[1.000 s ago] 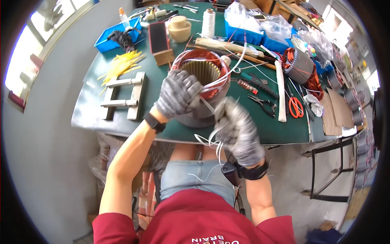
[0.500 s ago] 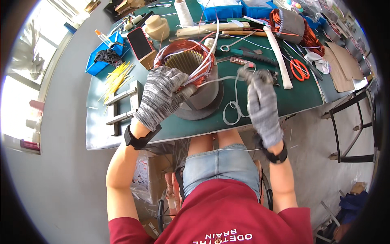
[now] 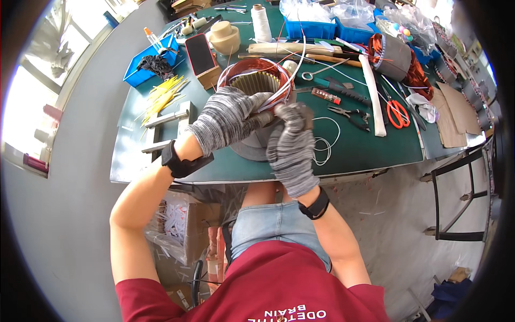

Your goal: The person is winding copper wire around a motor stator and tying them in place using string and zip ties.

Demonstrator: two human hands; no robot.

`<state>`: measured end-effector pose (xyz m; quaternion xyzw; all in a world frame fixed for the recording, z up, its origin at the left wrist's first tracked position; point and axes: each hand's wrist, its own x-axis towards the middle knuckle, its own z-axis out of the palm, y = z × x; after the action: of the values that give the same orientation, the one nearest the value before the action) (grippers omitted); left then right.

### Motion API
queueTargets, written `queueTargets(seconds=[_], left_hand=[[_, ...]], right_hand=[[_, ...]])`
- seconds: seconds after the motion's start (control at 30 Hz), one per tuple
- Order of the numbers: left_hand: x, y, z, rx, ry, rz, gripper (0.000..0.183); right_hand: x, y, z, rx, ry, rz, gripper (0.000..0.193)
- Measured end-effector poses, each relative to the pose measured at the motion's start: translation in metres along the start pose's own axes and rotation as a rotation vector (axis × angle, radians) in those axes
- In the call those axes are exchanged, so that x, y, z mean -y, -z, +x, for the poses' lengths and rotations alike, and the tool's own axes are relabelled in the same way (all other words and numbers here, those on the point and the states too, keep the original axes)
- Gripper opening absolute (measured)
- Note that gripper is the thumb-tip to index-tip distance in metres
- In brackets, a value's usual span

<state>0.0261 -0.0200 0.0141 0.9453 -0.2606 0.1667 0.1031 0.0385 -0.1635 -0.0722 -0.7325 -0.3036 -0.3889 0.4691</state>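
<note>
Left hand (image 3: 222, 117) curled over the stator's (image 3: 256, 86) near rim, right hand (image 3: 293, 150) bunched just beside it at 5 o'clock, both in stripy knit gloves (image 3: 210, 127); can't tell what either pinches. Stator's upright near the bench's front edge: copper-red winding (image 3: 257, 65) looks seated, white leads (image 3: 285, 91) lie round the rim, thin white cord (image 3: 338, 131) at 4 o'clock remains slack and unfastened. Smooth grey cylindrical shell (image 3: 256, 143), ribbed bore, glossy green bench (image 3: 386, 151), matte thread spool (image 3: 261, 26) at 12.
</note>
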Motion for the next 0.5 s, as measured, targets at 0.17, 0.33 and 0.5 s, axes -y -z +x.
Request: queueTargets(seconds=[0.17,0.33,0.5], left_hand=[[0.003,0.003,0.001,0.186,0.176,-0.104,0.028],[-0.006,-0.013,-0.016,-0.178,0.104,0.294,0.040],[-0.016,-0.001,-0.007,0.116,0.382,0.212,0.044]], right_hand=[[0.001,-0.013,0.003,0.003,-0.049,0.017,0.046],[-0.015,0.062,-0.030,0.425,-1.075,1.169,0.029],[0.004,0.101,0.017,1.420,-0.673,1.399,0.033]])
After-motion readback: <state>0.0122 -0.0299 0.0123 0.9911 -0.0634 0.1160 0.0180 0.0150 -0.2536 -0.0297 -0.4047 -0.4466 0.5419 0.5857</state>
